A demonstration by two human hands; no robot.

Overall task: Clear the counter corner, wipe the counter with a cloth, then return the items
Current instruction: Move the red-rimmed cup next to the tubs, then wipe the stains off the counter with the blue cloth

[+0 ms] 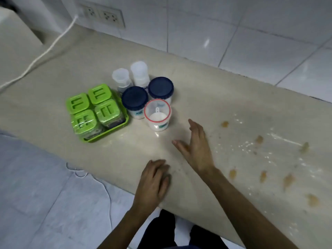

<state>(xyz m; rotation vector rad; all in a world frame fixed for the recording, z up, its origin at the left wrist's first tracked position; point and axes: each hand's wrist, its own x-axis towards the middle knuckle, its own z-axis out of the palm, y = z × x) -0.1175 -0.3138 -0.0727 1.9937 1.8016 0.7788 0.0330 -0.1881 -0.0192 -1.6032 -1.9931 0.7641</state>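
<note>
From the head camera, the beige worktop (206, 90) runs from the far left to the near right. A group of items stands on its left part: a green tray (109, 131) with four green-lidded boxes (93, 106), two jars with dark blue lids (135, 98) just right of it, two pale plastic cups (120, 76) behind them, and an open tub with a red rim (157, 115) holding a white scoop, at the near right of the group.

The right hand (195, 146) hovers above the worktop with fingers straight and thumb spread apart; it holds nothing. Its fingertips point far and a little left, and the red-rimmed tub lies just beyond them in that direction, near but not touching. The left hand (154, 180) rests palm down at the near edge, fingers loosely curled and empty, farther from the items than the right one.

To the right of both hands the worktop shows brown spots (259, 139) and white crumbs or streaks (280, 137). No cloth is visible. I judge that the dirty part is ready for wiping, and the cloth must first be fetched.
</note>
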